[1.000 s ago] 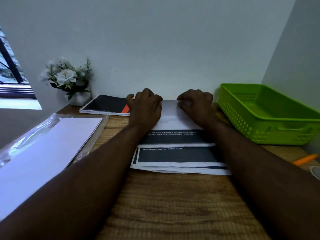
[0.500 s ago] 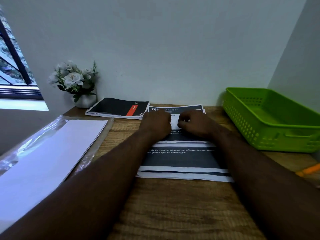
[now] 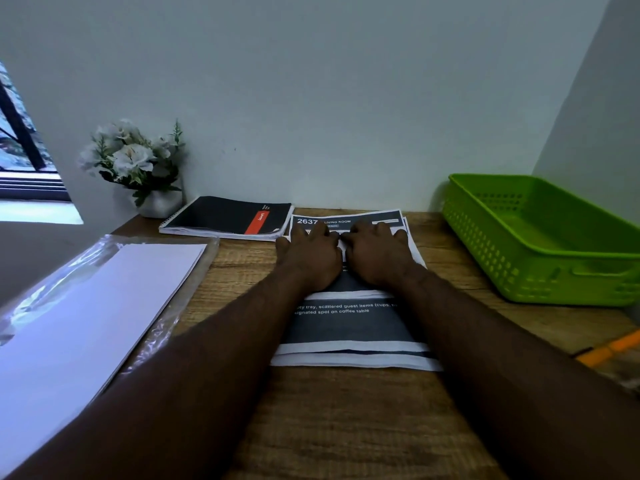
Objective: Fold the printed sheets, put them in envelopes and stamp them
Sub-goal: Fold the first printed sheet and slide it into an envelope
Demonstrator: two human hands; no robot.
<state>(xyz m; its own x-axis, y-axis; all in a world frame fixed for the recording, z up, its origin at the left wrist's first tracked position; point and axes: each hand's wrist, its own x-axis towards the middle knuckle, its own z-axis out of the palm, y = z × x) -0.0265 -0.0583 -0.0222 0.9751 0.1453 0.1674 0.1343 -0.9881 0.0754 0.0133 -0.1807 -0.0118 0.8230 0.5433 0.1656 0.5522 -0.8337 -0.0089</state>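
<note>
At the centre of the frame both hands lie flat, fingers spread, the left hand [image 3: 313, 252] and right hand [image 3: 375, 252] pressing the stack of printed sheets [image 3: 349, 327] onto the wooden surface [image 3: 346, 427]. To fold well, square the top sheet's edges first, then crease outward from the middle.

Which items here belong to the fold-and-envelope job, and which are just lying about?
Job: printed sheets, pressed by left hand and right hand; white envelopes in plastic wrap.
Lying about: spiral notebook, flower pot, green basket, orange object.
</note>
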